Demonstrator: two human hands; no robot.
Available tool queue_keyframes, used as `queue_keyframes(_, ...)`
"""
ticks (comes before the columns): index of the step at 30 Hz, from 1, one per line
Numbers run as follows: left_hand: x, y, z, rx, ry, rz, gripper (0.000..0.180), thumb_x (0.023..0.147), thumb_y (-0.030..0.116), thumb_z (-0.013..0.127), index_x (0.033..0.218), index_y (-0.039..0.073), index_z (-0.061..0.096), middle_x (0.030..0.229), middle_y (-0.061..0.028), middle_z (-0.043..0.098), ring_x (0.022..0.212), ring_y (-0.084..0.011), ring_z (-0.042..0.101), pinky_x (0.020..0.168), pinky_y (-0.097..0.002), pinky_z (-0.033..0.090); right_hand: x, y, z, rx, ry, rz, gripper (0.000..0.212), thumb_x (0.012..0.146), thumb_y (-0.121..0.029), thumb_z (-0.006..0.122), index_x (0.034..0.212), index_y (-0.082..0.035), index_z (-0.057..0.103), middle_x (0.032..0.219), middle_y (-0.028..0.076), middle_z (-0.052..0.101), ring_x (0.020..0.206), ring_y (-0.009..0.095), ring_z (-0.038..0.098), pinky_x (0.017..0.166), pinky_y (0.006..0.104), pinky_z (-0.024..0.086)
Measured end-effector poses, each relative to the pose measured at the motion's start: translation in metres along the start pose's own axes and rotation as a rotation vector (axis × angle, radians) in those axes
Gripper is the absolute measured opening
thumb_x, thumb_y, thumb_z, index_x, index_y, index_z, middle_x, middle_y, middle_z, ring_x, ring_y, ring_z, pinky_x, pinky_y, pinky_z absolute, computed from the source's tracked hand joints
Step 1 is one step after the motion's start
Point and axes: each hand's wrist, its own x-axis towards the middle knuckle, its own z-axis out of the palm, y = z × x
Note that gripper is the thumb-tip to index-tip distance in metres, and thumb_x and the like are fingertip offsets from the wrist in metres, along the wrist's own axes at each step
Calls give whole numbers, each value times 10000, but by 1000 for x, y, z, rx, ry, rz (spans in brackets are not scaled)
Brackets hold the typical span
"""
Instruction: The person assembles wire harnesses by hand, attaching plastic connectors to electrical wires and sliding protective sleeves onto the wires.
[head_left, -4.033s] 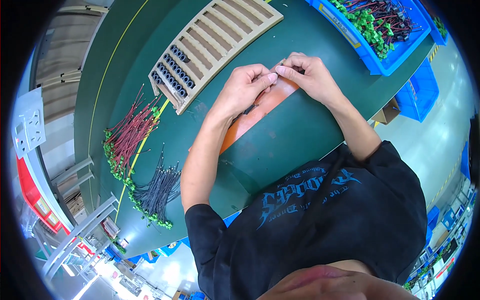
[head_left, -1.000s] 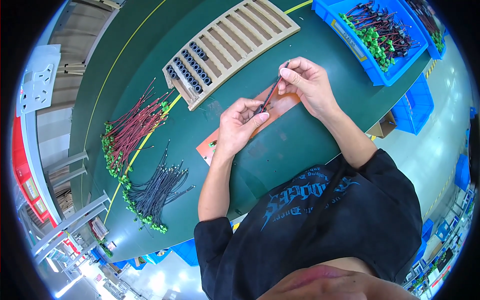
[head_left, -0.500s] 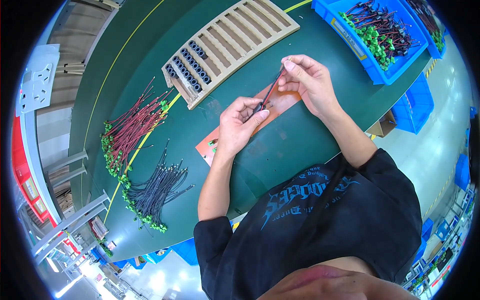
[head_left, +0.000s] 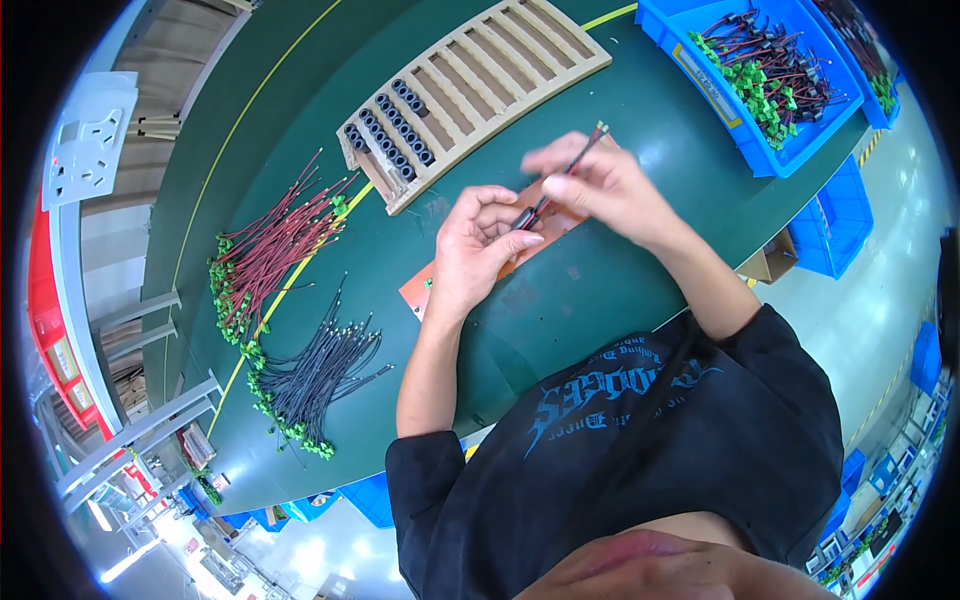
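My left hand (head_left: 478,245) is closed on a black cylindrical core (head_left: 525,218), pinching it between thumb and fingers. Red and black wires (head_left: 583,152) run up from the core, their bare tips pointing away from me. Around these wires, my right hand (head_left: 605,195) has its thumb bent in and its fingers smeared by motion, so its grip is unclear. Under both hands lies an orange board (head_left: 418,288), partly hidden, with a bit of green at its near left end. The wires' lower ends are hidden by my left hand.
Beyond my hands stands a slotted wooden rack (head_left: 487,88) with black ring cores (head_left: 395,135) at its left. On the green table's left lie red wires (head_left: 285,235) and black wires (head_left: 318,375) with green connectors. A blue bin (head_left: 775,165) of assembled wires sits at far right.
My right hand has shifted left and down along the wires, toward my left hand, leaving the wire tips exposed above it. My left hand stays on the core.
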Motion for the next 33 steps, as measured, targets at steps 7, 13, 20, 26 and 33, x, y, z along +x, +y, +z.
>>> queue_keyframes(7, -12, 70, -39, 849, -391, -217, 558, 840, 137, 794, 1288, 15, 484, 851, -138, 718, 777, -175, 702, 670, -316, 549, -5, -17, 25, 243, -42, 223, 297, 1096, -254, 422, 1091, -18, 601, 1051, 107, 701, 826, 142, 729, 645, 238, 584)
queue_keyframes(13, -49, 78, -36, 131, -204, 252, 703, 813, 67, 767, 1424, -13, 429, 1217, -190, 623, 1114, -286, 634, 1002, -418, 479, 11, -52, -42, 622, 174, -78, 242, 1077, -300, 462, 1036, -82, 559, 990, 202, 723, 614, 184, 671, 524, 296, 559)
queue_keyframes(20, -16, 55, -27, 344, -94, 175, 453, 843, -34, 699, 1282, 6, 595, 1138, -116, 676, 1065, -216, 647, 969, -355, 497, 28, -110, -329, 842, 482, 84, 218, 1026, -208, 559, 1003, 3, 608, 826, 68, 646, 565, 75, 578, 475, 197, 502)
queue_keyframes(26, -16, 40, -19, 464, -50, 189, 371, 842, 43, 747, 1202, 27, 656, 1055, -112, 707, 975, -202, 686, 878, -323, 530, 54, -82, -412, -266, 666, 452, 386, 1031, -343, 560, 1189, 5, 613, 1063, 242, 677, 786, 244, 664, 689, 303, 582)
queue_keyframes(33, -5, 22, 5, 617, -206, 224, 254, 893, 108, 710, 1133, 39, 666, 1016, -111, 685, 985, -260, 679, 871, -352, 533, 105, -76, -250, -1238, 452, -154, 345, 978, -335, 621, 1152, -46, 692, 1052, 183, 704, 997, 341, 690, 859, 417, 546)
